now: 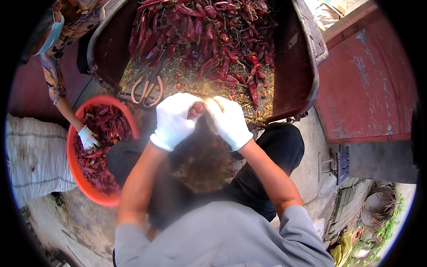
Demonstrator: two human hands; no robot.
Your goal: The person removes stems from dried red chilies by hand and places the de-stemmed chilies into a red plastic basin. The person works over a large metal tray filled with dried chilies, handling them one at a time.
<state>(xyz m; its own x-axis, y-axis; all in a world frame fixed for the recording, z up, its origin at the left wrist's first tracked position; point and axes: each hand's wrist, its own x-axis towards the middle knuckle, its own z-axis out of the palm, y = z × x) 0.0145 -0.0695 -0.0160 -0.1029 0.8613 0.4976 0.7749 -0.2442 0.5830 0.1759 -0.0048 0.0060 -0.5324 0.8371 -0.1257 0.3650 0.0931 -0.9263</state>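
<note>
Two white-gloved hands meet just in front of the near edge of a dark red cart bed [293,66]. My left hand [176,116] is curled around dried red chili peppers [196,110], whose wrinkled ends poke out by the thumb. Touching it at the fingertips, my right hand [228,116] has thumb and fingers pressed together; whether something small is pinched there is hidden. Beyond them a heap of dried red chilies [203,36] covers the bed, with yellow seeds and stems scattered at its near side. Shears with tan handles [146,91] lie left of my hands.
At left, a person's gloved hand [88,138] reaches into an orange-red plastic tub [90,192] of chilies. A white woven sack [36,157] stands beside the tub. Right of the cart are a red panel [363,86] with peeling paint and a small slatted stool [343,165].
</note>
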